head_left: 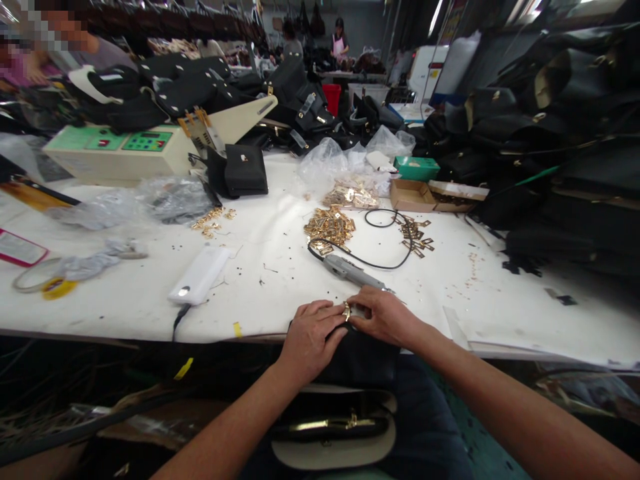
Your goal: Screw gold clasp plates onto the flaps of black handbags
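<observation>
A black handbag (pixel 369 357) lies against my lap at the table's front edge. Its cream-lined opening (pixel 333 456) and gold zipper (pixel 320 425) face me. My left hand (pixel 311 337) grips the bag's black flap, fingers on top and the thumb at the near side. Beside those fingers sits a small gold metal clasp (pixel 347 311) at the flap's edge. My right hand (pixel 384 316) pinches at this clasp from the right; its fingertips partly hide what they hold. Just beyond my hands lies a grey electric screwdriver (pixel 350 269) with a black cord (pixel 387 267).
Gold fittings form a pile (pixel 331 225), with dark-centred frames (pixel 417 237) to its right. A white power bank (pixel 200 275) lies left. Behind are a cream machine (pixel 115 157), a cardboard box (pixel 413 195) and heaped black bags (pixel 560 120). Other people work farther back.
</observation>
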The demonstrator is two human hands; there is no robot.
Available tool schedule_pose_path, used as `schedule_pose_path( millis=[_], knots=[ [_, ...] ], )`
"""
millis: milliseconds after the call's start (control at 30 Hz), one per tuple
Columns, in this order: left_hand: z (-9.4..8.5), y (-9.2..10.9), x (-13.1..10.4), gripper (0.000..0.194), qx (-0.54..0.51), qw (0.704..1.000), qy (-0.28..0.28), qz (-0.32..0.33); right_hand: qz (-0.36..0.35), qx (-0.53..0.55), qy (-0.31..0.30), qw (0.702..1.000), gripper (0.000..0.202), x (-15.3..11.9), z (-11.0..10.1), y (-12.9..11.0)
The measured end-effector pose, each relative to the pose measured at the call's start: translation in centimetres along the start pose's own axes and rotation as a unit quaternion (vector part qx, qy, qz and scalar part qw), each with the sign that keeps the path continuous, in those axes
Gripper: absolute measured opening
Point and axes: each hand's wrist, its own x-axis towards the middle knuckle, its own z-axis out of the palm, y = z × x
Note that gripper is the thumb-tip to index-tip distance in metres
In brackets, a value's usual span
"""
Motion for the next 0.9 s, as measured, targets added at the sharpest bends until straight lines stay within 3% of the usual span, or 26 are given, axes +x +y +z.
schedule_pose_path(
  millis=[433, 733, 800, 900],
  knots=[
    [0.0, 0.1, 0.0, 0.023, 0.009, 1.000, 0.011, 0.014, -0.008, 0.010, 0.008, 1.000, 0.015, 0.0, 0.1, 0.4],
    [-0.4, 0.5, 0.3, 0.029, 0.057, 0.998, -0.010, 0.036, 0.006, -0.002, -0.001, 1.000, 0.015, 0.1, -0.5, 0.1],
    [-0.4, 0.5, 0.4, 0.030, 0.077, 0.996, -0.010, 0.046, 0.029, -0.014, 0.038, 0.999, 0.023, 0.1, -1.2, 0.0],
    [-0.3, 0.3, 0.5, 0.031, 0.102, 0.993, -0.004, 0.064, 0.085, -0.125, 0.123, 0.981, 0.029, 0.5, -2.2, 0.1]
  ],
)
